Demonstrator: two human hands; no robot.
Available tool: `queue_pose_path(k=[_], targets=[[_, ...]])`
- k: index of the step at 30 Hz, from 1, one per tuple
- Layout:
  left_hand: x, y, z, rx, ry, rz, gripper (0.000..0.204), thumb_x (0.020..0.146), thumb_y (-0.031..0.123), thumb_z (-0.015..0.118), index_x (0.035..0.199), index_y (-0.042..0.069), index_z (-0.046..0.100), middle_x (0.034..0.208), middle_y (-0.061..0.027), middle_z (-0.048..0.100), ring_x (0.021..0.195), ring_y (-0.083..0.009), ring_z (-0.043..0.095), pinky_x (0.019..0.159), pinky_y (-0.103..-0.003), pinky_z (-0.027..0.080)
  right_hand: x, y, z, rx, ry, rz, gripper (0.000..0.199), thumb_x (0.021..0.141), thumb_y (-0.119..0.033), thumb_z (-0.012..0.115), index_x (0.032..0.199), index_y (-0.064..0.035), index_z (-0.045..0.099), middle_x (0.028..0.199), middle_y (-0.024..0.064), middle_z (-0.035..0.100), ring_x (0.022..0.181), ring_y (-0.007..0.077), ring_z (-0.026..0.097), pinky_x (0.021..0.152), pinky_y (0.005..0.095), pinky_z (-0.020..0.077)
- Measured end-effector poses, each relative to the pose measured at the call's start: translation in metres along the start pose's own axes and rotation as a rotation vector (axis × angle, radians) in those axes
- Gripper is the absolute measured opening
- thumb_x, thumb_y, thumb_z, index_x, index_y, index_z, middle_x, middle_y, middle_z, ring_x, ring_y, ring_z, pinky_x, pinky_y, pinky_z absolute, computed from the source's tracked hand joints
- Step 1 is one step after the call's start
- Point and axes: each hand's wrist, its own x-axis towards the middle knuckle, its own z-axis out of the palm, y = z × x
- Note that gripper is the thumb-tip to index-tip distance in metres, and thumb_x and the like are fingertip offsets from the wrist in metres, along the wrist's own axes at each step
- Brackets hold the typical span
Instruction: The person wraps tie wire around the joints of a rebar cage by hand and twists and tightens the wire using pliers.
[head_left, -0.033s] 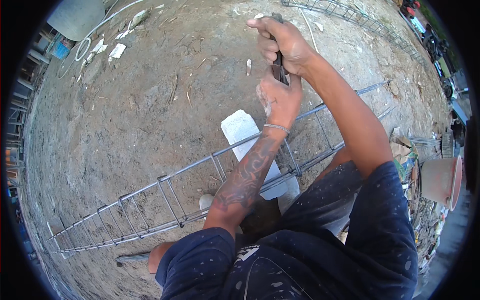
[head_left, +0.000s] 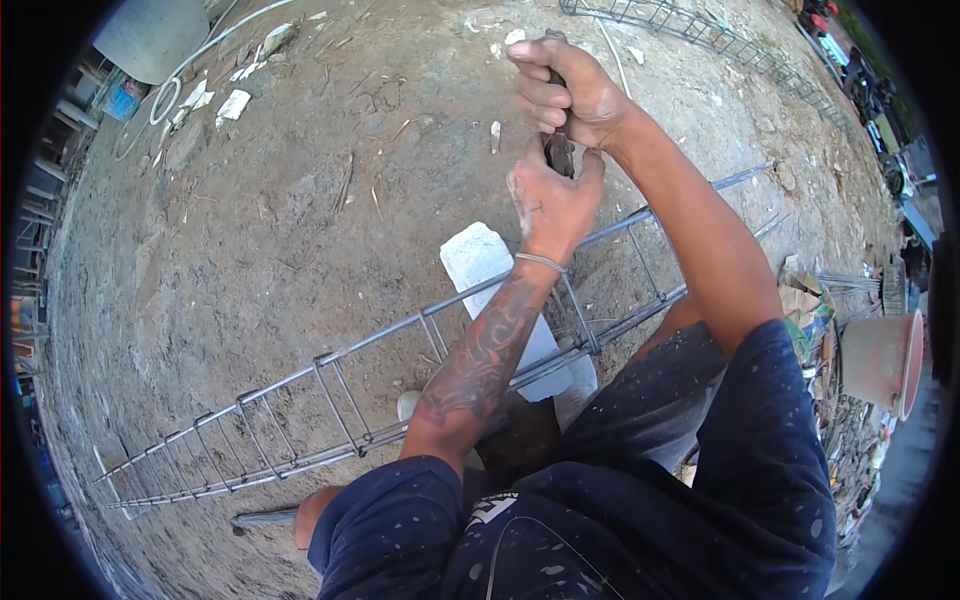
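Both my hands are raised together in front of me, above the far side of a long steel rebar cage (head_left: 335, 355). My right hand (head_left: 580, 95) is wrapped round the handles of a dark metal tool that looks like pincers (head_left: 559, 152), its head pointing back toward me. Just below that head, my left hand (head_left: 553, 205) is closed, thumb beside the metal; what its fingers hold is hidden. The cage lies slantwise beneath my forearms, with stirrups spaced along its bars. Under it sits a white block (head_left: 478, 255), partly covered by my left forearm.
Another rebar cage (head_left: 690, 35) lies at the far right. A pale bucket (head_left: 880, 365) stands at right, near a bundle of rods (head_left: 848, 283). White rubble (head_left: 233, 104), a hose (head_left: 175, 80) and a large pale container (head_left: 152, 38) are at far left on the dirt ground (head_left: 250, 220).
My right hand has shifted slightly right and down with the pincers, which have turned a little. My left hand and forearm have moved slightly left.
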Motion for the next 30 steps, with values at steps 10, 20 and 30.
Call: queue_pose_path(k=[10, 20, 30], targets=[[0.004, -0.004, -0.013, 0.038, 0.014, 0.019, 0.025, 0.074, 0.018, 0.067, 0.061, -0.001, 0.057, 0.052, -0.0028, 0.053, 0.046, -0.0097, 0.046, 0.045, -0.029, 0.037, 0.003, 0.006, 0.047, -1.035, 0.611, -0.159, 0.047, 0.079, -0.039, 0.064, 0.048, -0.0061, 0.049, 0.050, 0.0021, 0.047, 0.052, 0.0133, 0.049, 0.047, 0.0276, 0.0389], [0.012, 0.001, -0.007, 0.217, -0.184, -0.040, 0.023, 0.070, 0.016, 0.067, 0.067, -0.004, 0.055, 0.055, -0.0108, 0.055, 0.054, -0.0159, 0.057, 0.051, -0.032, 0.042, -0.003, 0.004, 0.032, -0.672, 0.669, -0.217, 0.034, 0.080, -0.037, 0.064, 0.072, -0.0074, 0.050, 0.050, -0.0002, 0.044, 0.047, 0.0079, 0.044, 0.045, 0.0223, 0.0398], [0.017, -0.001, -0.010, -0.121, -0.409, -0.304, 0.019, 0.076, 0.015, 0.066, 0.071, -0.001, 0.057, 0.062, -0.0029, 0.059, 0.053, -0.0120, 0.052, 0.050, -0.030, 0.042, -0.006, -0.005, 0.018, -0.140, 0.083, -0.026, 0.043, 0.083, -0.045, 0.059, 0.063, -0.0099, 0.046, 0.051, -0.0059, 0.037, 0.044, 0.0059, 0.036, 0.044, 0.0223, 0.0368]])
